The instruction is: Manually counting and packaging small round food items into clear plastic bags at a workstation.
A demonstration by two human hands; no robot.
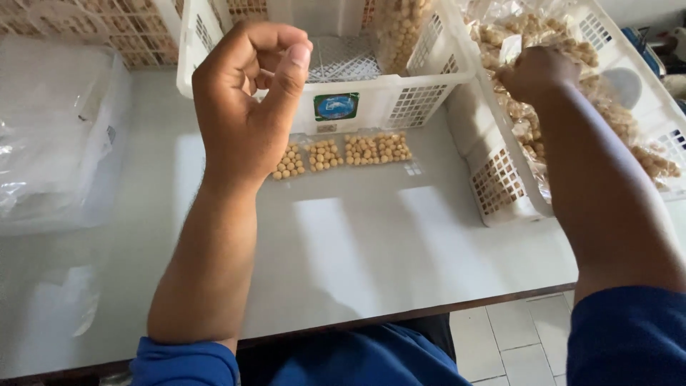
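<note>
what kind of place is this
Probably a small snack-packing workshop: white crates hold bags of round puffed snacks, small sealed packets lie in a row on the table, and the right hand reaches into a bag.

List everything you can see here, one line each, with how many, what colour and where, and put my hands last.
Packets of round snack balls: about four, clear with tan balls, in a row on the table in front of the middle basket.
Middle basket: one, white lattice plastic, far centre.
Right basket: one, white, far right, filled with bagged tan snacks.
Clear plastic bags: a stack, far left.
Table: one, pale grey.
Floor tiles: white, bottom right.
Left hand: raised, fingers curled, holding nothing visible.
Right hand: closed, in the right basket among the snacks.
</note>
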